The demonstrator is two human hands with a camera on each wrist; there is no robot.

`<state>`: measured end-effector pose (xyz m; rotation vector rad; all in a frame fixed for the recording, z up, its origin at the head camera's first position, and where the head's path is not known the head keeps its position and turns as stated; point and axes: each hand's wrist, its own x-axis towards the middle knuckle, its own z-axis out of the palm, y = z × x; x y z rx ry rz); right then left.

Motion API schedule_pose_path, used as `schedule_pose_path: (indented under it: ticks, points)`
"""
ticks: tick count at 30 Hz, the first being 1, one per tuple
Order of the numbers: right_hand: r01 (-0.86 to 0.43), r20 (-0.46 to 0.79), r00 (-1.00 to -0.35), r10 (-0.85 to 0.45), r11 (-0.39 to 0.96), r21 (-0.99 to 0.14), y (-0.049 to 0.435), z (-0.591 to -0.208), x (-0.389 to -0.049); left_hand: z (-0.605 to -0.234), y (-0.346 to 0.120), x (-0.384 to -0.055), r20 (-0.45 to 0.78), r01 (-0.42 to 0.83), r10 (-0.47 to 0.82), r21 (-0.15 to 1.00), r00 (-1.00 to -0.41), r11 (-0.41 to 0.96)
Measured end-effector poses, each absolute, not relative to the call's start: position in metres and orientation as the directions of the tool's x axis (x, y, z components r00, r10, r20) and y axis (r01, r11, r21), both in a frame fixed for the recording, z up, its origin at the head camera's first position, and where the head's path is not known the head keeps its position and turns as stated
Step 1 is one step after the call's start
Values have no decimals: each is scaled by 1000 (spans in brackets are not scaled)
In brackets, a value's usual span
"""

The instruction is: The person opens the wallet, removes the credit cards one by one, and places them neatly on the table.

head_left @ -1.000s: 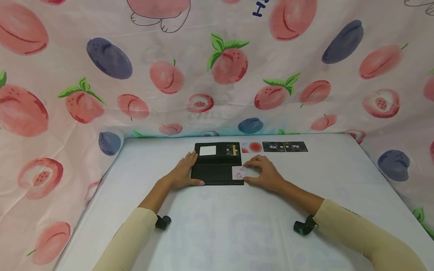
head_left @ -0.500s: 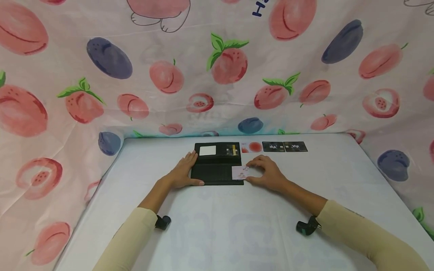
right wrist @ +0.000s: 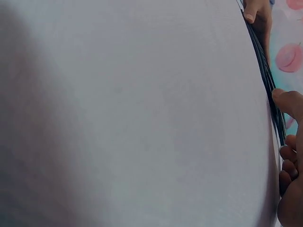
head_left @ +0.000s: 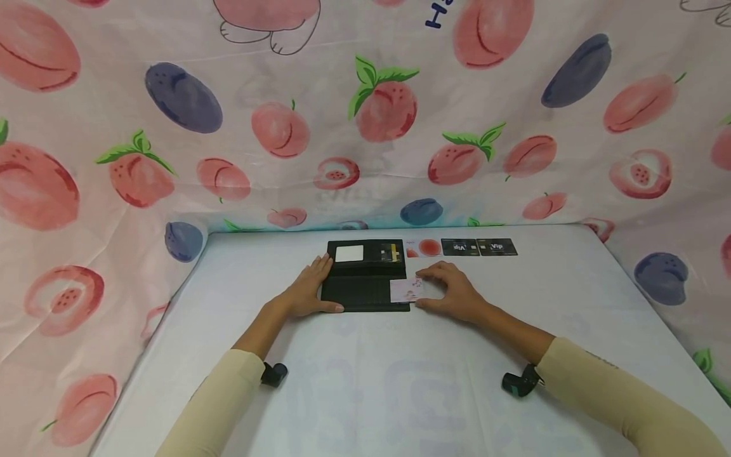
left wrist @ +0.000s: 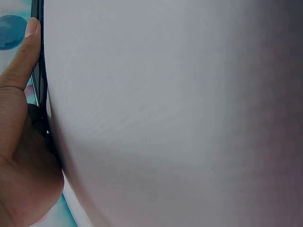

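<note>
A black wallet [head_left: 356,293] lies spread flat on the table. Along its left edge rests my left hand [head_left: 308,291], fingers extended over the far side and thumb on the near corner. With thumb and forefinger, my right hand [head_left: 453,293] pinches the far and near edges of a pale, pink-patterned card [head_left: 407,291]. Part of this card juts past the wallet's right edge; its left end is hidden in a pocket. The upper half of the wallet shows a white panel [head_left: 349,253] and a dark card with gold marks [head_left: 391,253].
To the right of the wallet's upper half, a red-and-white card [head_left: 424,248] and two black "Vip" cards [head_left: 459,247] lie in a row. A white cloth covers the table [head_left: 365,381]. Behind and beside it hangs a peach-patterned curtain [head_left: 337,89].
My right hand has moved slightly right, drawing the pale card with it, so more of the card shows outside the pocket. The left hand and wallet have stayed put.
</note>
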<state>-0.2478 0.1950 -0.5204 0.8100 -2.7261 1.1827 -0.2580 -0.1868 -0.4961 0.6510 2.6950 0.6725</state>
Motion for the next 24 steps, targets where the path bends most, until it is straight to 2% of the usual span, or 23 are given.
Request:
schedule_pose_path:
  ticks: [24]
  points:
    - [-477, 241, -872, -426, 629, -614, 182, -522, -251, -499, -187, -260, -162, 357, 490, 501, -856, 789]
